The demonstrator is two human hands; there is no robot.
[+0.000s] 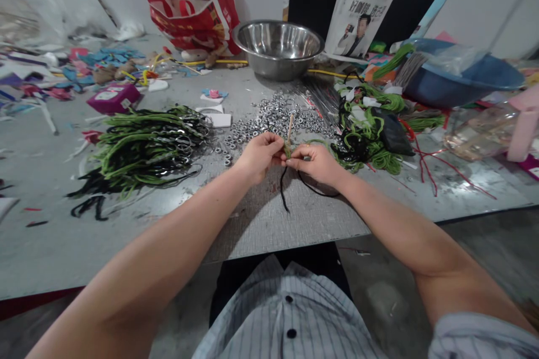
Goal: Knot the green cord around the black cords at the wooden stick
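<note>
My left hand (260, 154) and my right hand (316, 162) meet over the grey table (269, 224), both pinched closed on a small green-and-black cord piece (287, 151). A thin wooden stick (290, 126) rises upright from between the fingers. A black cord tail (284, 190) hangs down from the pinch onto the table. A heap of small metal nuts (273, 115) lies just behind my hands.
A bundle of green and black cords with metal rings (147, 146) lies at left, a tangle of green cords (370, 129) at right. Behind stand a steel bowl (278, 45), a blue basin (458, 73), a red bag (189, 0), a pink box (113, 98).
</note>
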